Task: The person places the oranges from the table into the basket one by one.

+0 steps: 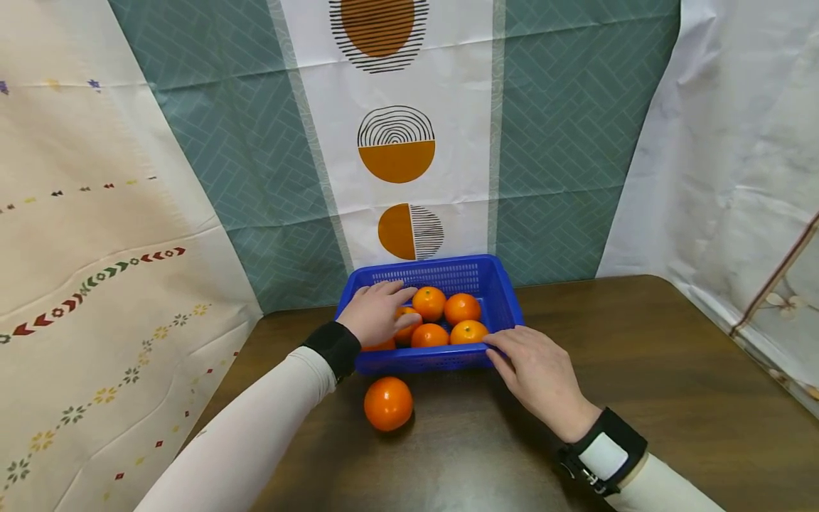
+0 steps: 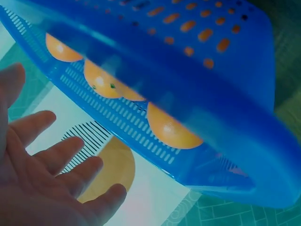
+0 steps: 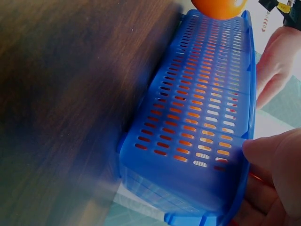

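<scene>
A blue plastic basket (image 1: 422,363) with slotted walls stands on the table and holds several oranges (image 1: 462,308). My left hand (image 1: 376,314) is over the basket's left part, above the oranges there. In the left wrist view its fingers (image 2: 77,176) are spread and hold nothing. At the basket's near right corner, my right hand (image 1: 544,373) grips the rim. The right wrist view shows the thumb (image 3: 265,150) on the outer wall and the other fingers inside. One more orange (image 1: 388,404) lies on the table in front of the basket, below my left wrist.
The brown wooden table (image 1: 640,355) extends to both sides and toward me. Behind the basket hangs a green and white patterned cloth (image 1: 563,142). A cream embroidered cloth (image 1: 128,299) hangs along the left, and a pale curtain (image 1: 736,178) on the right.
</scene>
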